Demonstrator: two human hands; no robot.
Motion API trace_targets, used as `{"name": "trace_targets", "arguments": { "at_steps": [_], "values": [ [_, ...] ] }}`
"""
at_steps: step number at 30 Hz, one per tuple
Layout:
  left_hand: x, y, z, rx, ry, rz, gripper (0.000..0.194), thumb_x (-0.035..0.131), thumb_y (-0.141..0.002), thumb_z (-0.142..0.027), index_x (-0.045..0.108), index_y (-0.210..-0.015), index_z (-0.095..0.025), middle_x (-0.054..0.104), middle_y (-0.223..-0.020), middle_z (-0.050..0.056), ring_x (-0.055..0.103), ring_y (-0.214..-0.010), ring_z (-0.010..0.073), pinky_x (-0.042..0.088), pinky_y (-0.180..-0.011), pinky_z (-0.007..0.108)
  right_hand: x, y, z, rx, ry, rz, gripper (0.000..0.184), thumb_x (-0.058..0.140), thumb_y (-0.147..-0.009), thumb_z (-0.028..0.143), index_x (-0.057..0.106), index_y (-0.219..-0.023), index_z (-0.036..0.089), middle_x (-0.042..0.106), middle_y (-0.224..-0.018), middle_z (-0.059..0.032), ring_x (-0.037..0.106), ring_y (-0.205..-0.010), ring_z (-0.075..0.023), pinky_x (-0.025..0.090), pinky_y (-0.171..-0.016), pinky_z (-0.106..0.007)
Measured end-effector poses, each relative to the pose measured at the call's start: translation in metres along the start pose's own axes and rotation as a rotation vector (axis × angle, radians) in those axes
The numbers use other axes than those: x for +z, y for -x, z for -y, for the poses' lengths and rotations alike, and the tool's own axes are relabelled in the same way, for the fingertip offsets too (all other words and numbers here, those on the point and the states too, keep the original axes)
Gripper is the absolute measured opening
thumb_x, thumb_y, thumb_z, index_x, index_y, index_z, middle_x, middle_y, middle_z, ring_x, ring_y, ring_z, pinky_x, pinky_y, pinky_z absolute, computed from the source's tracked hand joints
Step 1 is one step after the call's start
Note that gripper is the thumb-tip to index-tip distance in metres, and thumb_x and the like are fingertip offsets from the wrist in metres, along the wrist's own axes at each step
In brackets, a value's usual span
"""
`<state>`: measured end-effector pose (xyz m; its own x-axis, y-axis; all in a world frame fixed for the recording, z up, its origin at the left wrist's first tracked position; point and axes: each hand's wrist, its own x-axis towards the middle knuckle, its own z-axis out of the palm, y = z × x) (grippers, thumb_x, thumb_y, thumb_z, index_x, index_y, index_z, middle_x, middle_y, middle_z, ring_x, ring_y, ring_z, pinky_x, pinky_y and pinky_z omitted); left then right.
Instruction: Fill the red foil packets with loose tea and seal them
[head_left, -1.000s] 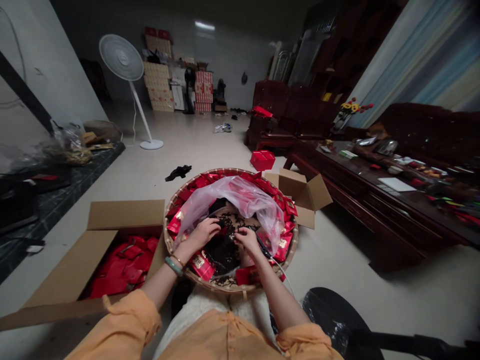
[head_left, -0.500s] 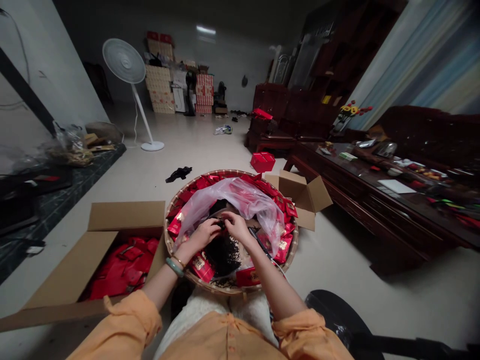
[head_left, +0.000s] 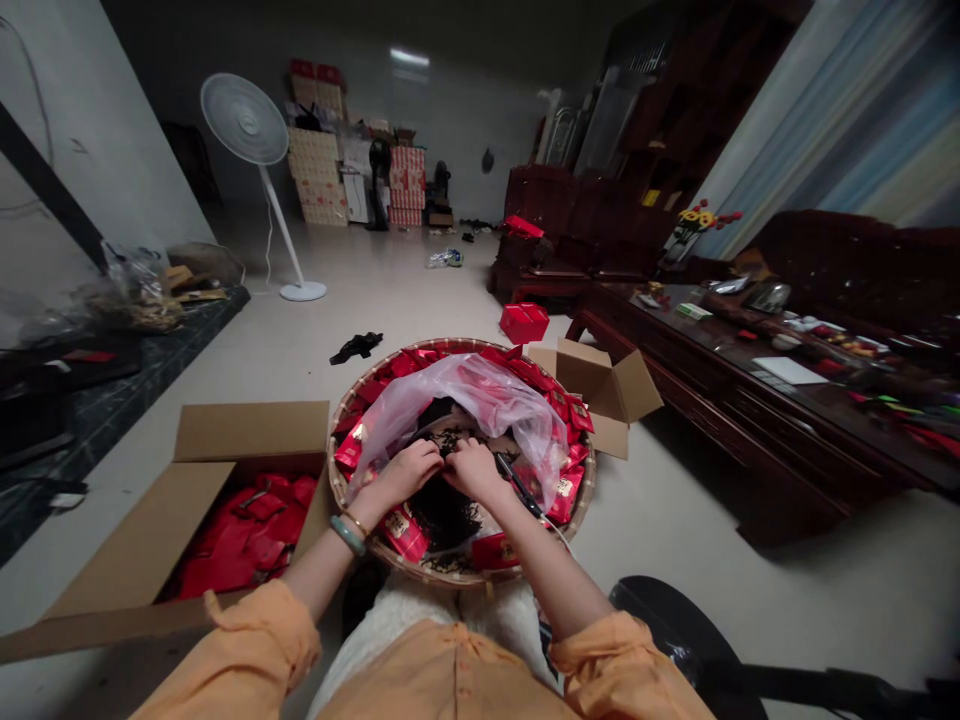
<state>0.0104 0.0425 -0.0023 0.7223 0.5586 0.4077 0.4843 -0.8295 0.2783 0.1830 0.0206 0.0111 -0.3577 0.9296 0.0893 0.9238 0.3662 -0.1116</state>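
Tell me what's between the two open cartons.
Head view: the basket, holding red packets and a plastic bag, is between the left carton and the right carton.

The packets (head_left: 405,532) look glossy, the bag (head_left: 442,378) filmy plastic, the basket (head_left: 587,497) rough bamboo.

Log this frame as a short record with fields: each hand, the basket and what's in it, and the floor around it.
Left hand: fingers bent over dark strands; anything pinched is hidden
Right hand: close beside the left, fingers curled; grasp hidden
Basket: round, in front of the person's lap
Contents: red packets, translucent plastic arching behind the strands, black corded tool near the right wrist
Floor, left: open carton holding red items
Floor, beyond: white fan, red box
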Motion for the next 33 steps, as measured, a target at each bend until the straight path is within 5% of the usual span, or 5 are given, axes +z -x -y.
{"name": "trace_targets", "arguments": {
  "at_steps": [14,19,22,27,33],
  "values": [
    [-0.012,-0.004,-0.012,-0.002,-0.24,0.01,0.012,0.055,-0.082,-0.015,0.064,-0.074,-0.018,0.06,-0.089,0.006,0.044,-0.109,0.0262,0.041,-0.093,0.046,0.017,0.004,0.0,0.095,0.014,0.037,0.021,0.052,-0.084,0.026,0.07,-0.084,0.015,0.068,-0.079,-0.015,0.063,-0.077,-0.0262,0.045,-0.065,-0.033],
    [-0.006,-0.002,0.001,-0.061,-0.124,0.065,0.019,0.047,-0.084,-0.008,0.064,-0.087,-0.015,0.061,-0.108,0.009,0.053,-0.104,0.0191,0.048,-0.089,0.035,0.015,0.003,-0.016,-0.036,-0.339,-0.114,0.027,0.054,-0.083,0.025,0.063,-0.108,0.026,0.063,-0.102,-0.0068,0.06,-0.092,-0.0186,0.046,-0.077,-0.028],
    [-0.001,0.002,0.011,-0.127,-0.089,0.063,0.024,0.042,-0.086,-0.009,0.062,-0.099,-0.013,0.06,-0.114,0.011,0.056,-0.104,0.0172,0.048,-0.091,0.034,0.032,0.009,-0.027,0.06,-0.553,-0.243,0.037,0.048,-0.085,0.02,0.053,-0.121,0.022,0.056,-0.112,-0.0082,0.059,-0.09,-0.0149,0.046,-0.081,-0.027],
    [0.004,0.007,0.018,-0.13,-0.051,0.072,0.025,0.041,-0.086,-0.009,0.063,-0.097,-0.014,0.058,-0.119,0.011,0.053,-0.111,0.0184,0.045,-0.096,0.037,0.077,0.023,-0.021,0.118,-0.441,0.026,0.052,0.068,-0.07,0.025,0.054,-0.119,0.017,0.055,-0.113,-0.0115,0.053,-0.104,-0.0234,0.042,-0.09,-0.033],
    [0.0,0.006,0.01,-0.139,-0.114,0.092,0.024,0.042,-0.084,-0.007,0.062,-0.097,-0.011,0.056,-0.121,0.015,0.052,-0.113,0.0204,0.046,-0.095,0.038,0.093,0.015,0.002,0.184,-0.318,0.094,0.037,0.066,-0.072,0.03,0.059,-0.107,0.021,0.057,-0.109,-0.0099,0.055,-0.099,-0.0236,0.042,-0.084,-0.034]
  ]
}}
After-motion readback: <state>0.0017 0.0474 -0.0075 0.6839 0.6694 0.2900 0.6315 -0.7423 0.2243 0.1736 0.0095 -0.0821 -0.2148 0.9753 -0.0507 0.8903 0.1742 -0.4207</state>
